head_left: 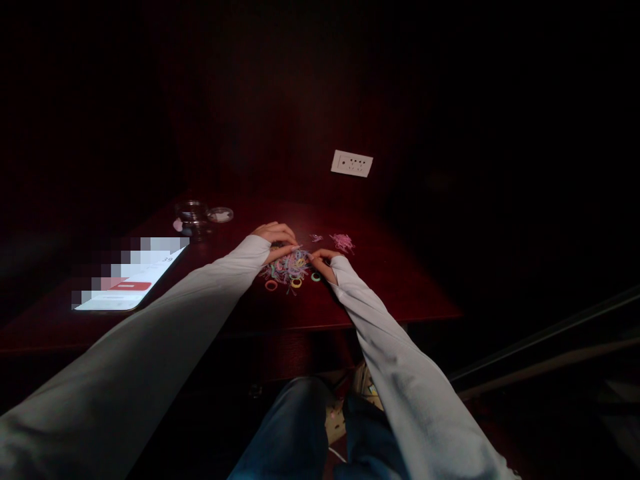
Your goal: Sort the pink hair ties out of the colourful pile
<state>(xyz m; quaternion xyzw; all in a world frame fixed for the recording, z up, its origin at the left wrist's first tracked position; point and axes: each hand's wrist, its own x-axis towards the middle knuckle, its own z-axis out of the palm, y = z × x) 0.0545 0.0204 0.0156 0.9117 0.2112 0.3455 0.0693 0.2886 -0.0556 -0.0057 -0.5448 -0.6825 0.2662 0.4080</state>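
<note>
A loose pile of small, thin, many-coloured pieces (289, 267) lies on the dark red table, between my hands. Around its near edge sit a red ring (271, 285), a yellow ring (297, 283) and a green ring (315, 277), which look like small hair ties. My left hand (276, 235) reaches over the pile's far left side, fingers bent and their tips close to the thumb. At the right side, my right hand (326, 262) pinches with thumb and forefinger at the pile's edge. Whatever is between the fingertips of either hand is too small to make out.
Beyond my right hand lie a pink heap (343, 242) and a smaller purplish cluster (316, 238). A clear jar (193, 217) and a round clear lid (221, 215) are at the back left. A lit phone (135, 280) lies left; a socket plate (352, 163) is on the wall.
</note>
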